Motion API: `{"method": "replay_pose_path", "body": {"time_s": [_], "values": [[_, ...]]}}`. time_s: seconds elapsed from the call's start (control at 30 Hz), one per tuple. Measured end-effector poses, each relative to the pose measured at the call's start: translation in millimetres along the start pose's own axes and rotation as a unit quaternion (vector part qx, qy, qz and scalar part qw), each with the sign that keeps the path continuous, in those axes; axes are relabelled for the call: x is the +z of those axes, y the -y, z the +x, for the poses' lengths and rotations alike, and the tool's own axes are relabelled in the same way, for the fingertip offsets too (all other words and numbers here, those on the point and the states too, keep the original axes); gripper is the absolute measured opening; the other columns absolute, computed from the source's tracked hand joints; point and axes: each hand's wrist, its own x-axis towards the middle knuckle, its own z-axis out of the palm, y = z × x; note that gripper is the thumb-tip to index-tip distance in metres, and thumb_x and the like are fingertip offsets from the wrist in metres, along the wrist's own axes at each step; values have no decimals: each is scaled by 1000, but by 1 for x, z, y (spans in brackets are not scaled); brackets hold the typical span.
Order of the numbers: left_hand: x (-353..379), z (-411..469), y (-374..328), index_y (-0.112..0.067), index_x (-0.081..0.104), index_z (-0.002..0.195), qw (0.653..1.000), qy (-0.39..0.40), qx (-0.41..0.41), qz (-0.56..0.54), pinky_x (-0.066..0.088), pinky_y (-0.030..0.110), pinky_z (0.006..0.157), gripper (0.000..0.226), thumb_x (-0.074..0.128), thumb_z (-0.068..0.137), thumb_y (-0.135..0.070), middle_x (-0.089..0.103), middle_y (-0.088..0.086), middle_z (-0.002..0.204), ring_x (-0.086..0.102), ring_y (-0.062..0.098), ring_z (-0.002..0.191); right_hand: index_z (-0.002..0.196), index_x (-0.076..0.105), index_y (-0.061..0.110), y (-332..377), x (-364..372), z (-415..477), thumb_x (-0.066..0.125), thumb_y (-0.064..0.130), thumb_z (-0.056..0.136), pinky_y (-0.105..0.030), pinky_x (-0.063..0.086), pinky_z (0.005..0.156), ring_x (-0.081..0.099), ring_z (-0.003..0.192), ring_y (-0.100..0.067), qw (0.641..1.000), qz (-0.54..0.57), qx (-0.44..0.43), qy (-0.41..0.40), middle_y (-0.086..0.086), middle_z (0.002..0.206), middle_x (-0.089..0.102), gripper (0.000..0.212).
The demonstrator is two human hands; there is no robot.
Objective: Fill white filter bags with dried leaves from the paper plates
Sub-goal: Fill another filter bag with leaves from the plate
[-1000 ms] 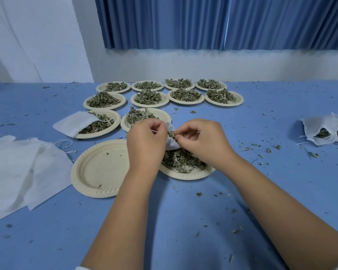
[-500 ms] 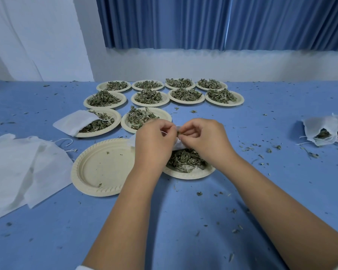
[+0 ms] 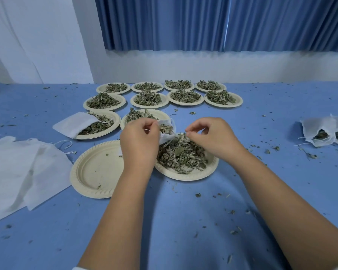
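White non-woven filter bag (image 3: pixel 165 137), thin, limp, drawstring-topped: my left hand (image 3: pixel 139 142) pinches one side of its rim, and my right hand (image 3: pixel 210 137) appears to pinch the opposite lip, spreading the mouth. Held over the far edge of the ribbed paper plate (image 3: pixel 191 177) so spill drops back on the heap, I judge. Contents: brittle grey-green dried leaves (image 3: pixel 180 155), some already inside. Just beside, left: emptied plate (image 3: pixel 98 168). Flat spare bags (image 3: pixel 18 168) far left; filled bags (image 3: pixel 324 133) far right, well apart from the work.
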Motion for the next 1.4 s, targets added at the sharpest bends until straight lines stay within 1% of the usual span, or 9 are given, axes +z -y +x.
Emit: {"method": "replay_pose_path", "body": {"time_s": [0.07, 0.17, 0.27, 0.47, 0.87, 1.1, 1.2, 1.3, 1.4], "values": [[-1, 2, 1, -17, 73, 88, 1000, -11, -1, -1, 52, 32, 72, 12, 62, 93, -17, 70, -2, 76, 65, 18, 75, 85, 71, 33, 0, 4, -2, 77, 35, 80, -11, 36, 59, 52, 61, 14, 997, -57, 3, 61, 20, 78, 63, 9], [0, 1, 2, -15, 74, 89, 1000, -10, 2, 3, 52, 32, 73, 13, 62, 92, -17, 69, -1, 75, 65, 18, 74, 107, 71, 33, 1, 16, -7, 81, 52, 71, -18, 40, 74, 52, 82, 4, 981, -135, -25, 134, 21, 87, 53, 41], [1, 0, 2, -14, 74, 90, 1000, -5, 6, 5, 52, 31, 72, 14, 61, 92, -17, 69, -2, 74, 65, 17, 73, 112, 71, 31, 1, 24, -10, 81, 46, 73, -24, 42, 81, 52, 95, -5, 971, -165, -42, 167, 17, 96, 54, 44], [-1, 0, 2, -19, 73, 84, 1000, -2, 1, 3, 51, 30, 70, 15, 61, 91, -16, 68, -5, 69, 64, 16, 71, 104, 72, 31, -1, 27, -11, 78, 31, 79, -20, 40, 65, 51, 78, -4, 973, -176, -42, 142, 14, 89, 59, 26], [-3, 4, 4, -15, 75, 90, 1000, -16, -6, 13, 45, 20, 68, 16, 59, 93, -18, 70, -2, 75, 65, 14, 75, 108, 62, 33, 10, 3, -7, 84, 15, 73, -38, 55, 81, 60, 70, -13, 994, 41, 26, 100, 0, 97, 63, 45], [-2, 0, 1, -18, 74, 85, 1000, 11, -3, 16, 43, 18, 62, 15, 61, 91, -16, 68, -6, 70, 62, 11, 69, 116, 61, 36, 13, -4, -5, 87, 17, 71, -35, 55, 89, 71, 85, -15, 979, 197, 55, -8, 8, 96, 66, 55], [3, -3, -3, -19, 74, 79, 998, 47, -5, 31, 46, 23, 63, 17, 61, 90, -15, 67, -9, 69, 62, 11, 67, 115, 63, 38, 13, -2, -4, 87, 21, 71, -29, 53, 84, 70, 85, -9, 966, 246, 68, -38, 5, 100, 67, 52], [7, -7, -7, -27, 69, 71, 997, 74, -14, 23, 46, 23, 62, 22, 62, 89, -18, 65, -12, 65, 62, 9, 65, 106, 69, 32, 14, 6, -4, 84, 13, 74, -21, 52, 67, 64, 70, -8, 932, 348, 86, -47, -2, 96, 64, 40], [9, -9, -9, -31, 66, 63, 995, 89, -40, -3, 53, 29, 69, 28, 65, 88, -20, 67, -10, 61, 66, 13, 65, 93, 73, 24, 14, 15, -5, 82, 9, 76, -19, 53, 67, 66, 66, -6, 913, 393, 100, -50, 0, 88, 67, 24]]}}
